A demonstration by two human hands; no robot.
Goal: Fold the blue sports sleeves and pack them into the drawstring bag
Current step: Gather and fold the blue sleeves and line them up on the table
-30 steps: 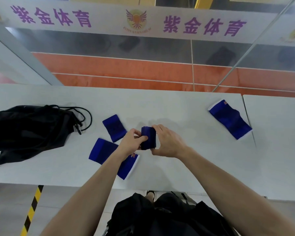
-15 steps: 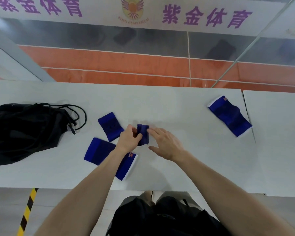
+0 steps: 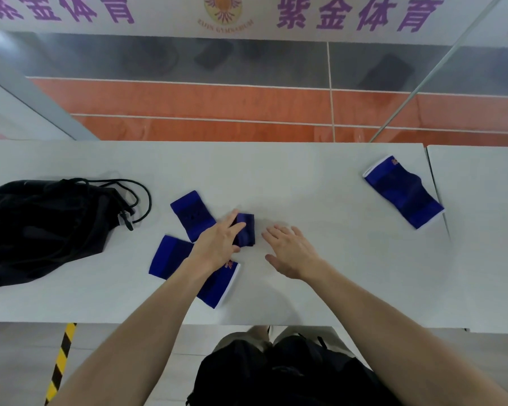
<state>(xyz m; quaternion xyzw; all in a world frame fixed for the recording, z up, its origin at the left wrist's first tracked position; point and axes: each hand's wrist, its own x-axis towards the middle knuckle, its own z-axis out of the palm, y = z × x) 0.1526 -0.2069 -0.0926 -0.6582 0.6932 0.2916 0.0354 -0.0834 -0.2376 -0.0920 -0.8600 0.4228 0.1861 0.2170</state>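
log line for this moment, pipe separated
left hand: rests on folded blue sleeve | right hand: open beside it | black drawstring bag: on table, far left

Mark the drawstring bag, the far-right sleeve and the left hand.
drawstring bag (image 3: 41, 224), head view, black body fabric.
far-right sleeve (image 3: 404, 194), head view, blue middle.
left hand (image 3: 218, 244), head view, back of hand.

On the table (image 3: 305, 183), the bag (image 3: 41, 224) lies to your far left. Three sleeves (image 3: 191, 215) cluster centre; a fourth sleeve (image 3: 403, 191) sits far right.
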